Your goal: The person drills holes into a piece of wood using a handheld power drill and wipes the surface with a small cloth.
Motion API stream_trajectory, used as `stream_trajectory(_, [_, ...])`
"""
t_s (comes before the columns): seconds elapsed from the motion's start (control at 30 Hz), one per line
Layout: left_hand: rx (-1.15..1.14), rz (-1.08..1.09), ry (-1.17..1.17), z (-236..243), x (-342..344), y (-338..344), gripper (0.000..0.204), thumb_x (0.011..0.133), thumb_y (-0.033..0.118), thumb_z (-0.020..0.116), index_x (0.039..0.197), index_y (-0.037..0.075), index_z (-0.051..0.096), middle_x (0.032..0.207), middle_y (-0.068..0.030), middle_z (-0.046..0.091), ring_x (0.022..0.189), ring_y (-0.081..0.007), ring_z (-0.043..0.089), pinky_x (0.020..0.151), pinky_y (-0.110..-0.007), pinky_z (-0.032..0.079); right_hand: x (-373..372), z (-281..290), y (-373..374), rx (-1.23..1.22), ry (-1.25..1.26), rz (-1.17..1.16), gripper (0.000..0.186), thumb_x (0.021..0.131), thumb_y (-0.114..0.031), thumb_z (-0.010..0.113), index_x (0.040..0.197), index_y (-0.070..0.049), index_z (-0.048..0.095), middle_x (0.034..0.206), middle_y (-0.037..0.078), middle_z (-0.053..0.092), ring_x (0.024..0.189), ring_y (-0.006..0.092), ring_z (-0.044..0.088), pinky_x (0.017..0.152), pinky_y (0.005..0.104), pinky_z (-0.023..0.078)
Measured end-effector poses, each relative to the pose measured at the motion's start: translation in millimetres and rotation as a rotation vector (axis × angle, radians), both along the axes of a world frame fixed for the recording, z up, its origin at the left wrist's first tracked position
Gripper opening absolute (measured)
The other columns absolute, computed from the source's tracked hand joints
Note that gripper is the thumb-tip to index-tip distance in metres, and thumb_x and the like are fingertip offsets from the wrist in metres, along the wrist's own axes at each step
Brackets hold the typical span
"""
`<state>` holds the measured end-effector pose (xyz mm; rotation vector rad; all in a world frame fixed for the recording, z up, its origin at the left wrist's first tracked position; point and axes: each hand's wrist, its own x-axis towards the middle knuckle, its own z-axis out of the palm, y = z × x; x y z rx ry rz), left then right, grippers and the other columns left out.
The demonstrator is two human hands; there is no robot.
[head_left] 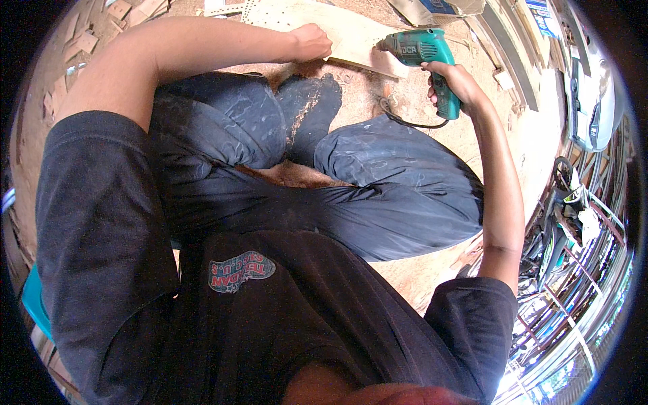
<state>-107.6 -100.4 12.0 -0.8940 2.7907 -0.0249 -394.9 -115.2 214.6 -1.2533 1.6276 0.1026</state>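
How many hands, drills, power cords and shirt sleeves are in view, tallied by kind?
Bare hands: 2, left hand and right hand
Green drill: 1
Dark power cord: 1
Black shirt sleeves: 2, left sleeve and right sleeve
Total: 6

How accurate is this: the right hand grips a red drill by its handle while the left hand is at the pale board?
The colour is wrong: the head view shows the drill is green. The right hand grips it by its handle, and the left hand is at the pale board.
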Motion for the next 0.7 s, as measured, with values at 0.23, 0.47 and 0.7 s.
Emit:
stream_trajectory(0.23, [-0.018,0.022,-0.037,2,0,2,0.013,0.083,0.016,0.062,0.082,0.007,0.072,0.089,-0.0094,0.07,0.093,-0.0263,0.069,0.078,-0.038,0.056,5,1,1,0.005,-0.015,0.016,0.034,0.089,-0.036,0.062,0.081,-0.004,0.056,0.065,0.01,0.062,0.052,0.0175,0.061,0.048,0.033,0.051])
stream_trajectory(0.47, [0.011,0.0,-0.007,5,1,-1,0.012,0.083,0.015,0.062,0.082,0.008,0.072,0.089,-0.0093,0.07,0.093,-0.0262,0.069,0.078,-0.038,0.056,2,-9,1,0.006,-0.004,0.015,0.033,0.089,-0.035,0.063,0.081,-0.004,0.056,0.063,0.01,0.061,0.051,0.0179,0.061,0.048,0.0332,0.052])
stream_trajectory(0.7, [-0.041,0.012,-0.024,4,2,2,0.012,0.082,0.015,0.063,0.081,0.009,0.072,0.085,-0.0087,0.071,0.088,-0.0248,0.071,0.074,-0.038,0.057,0,-16,-1,-0.002,-0.028,-0.009,0.032,0.088,-0.03,0.065,0.088,0.001,0.059,0.066,0.012,0.064,0.051,0.0191,0.062,0.051,0.0317,0.052])
